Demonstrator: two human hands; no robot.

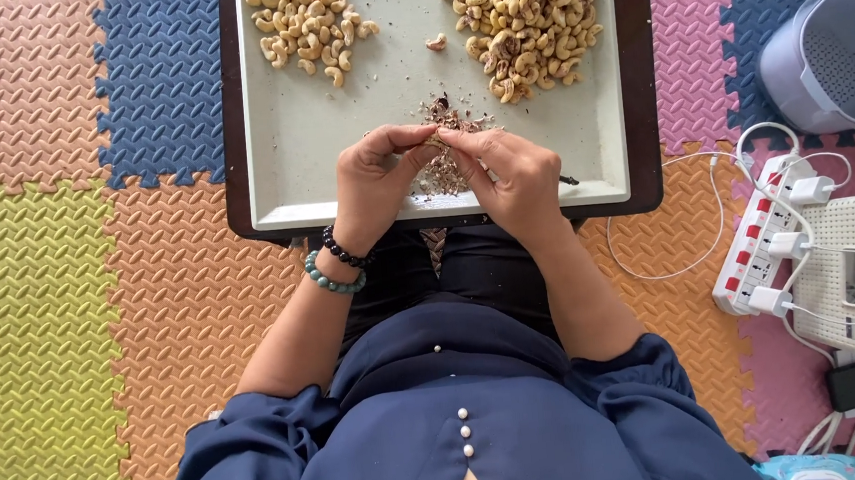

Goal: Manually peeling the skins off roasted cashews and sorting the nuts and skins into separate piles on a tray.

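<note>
Fingertips of left hand (375,176) and right hand (511,176) pinched together on cashew (438,141), grip tight, above tray (340,136)

Subject wears dark navy-blue blouse w/ long gathered sleeves (260,432), pushed up approx to elbows, forearms bare. Front of blouse has open neckline & vertical row of small white pearl-like buttons (464,432); one more single white bead higher up on fabric. Left wrist: 2 beaded bracelets side by side, black round-bead bracelet (344,253) nearer hand, pale green round-bead bracelet (330,279) behind it. Right wrist bare. No rings discernible on fingers
</note>
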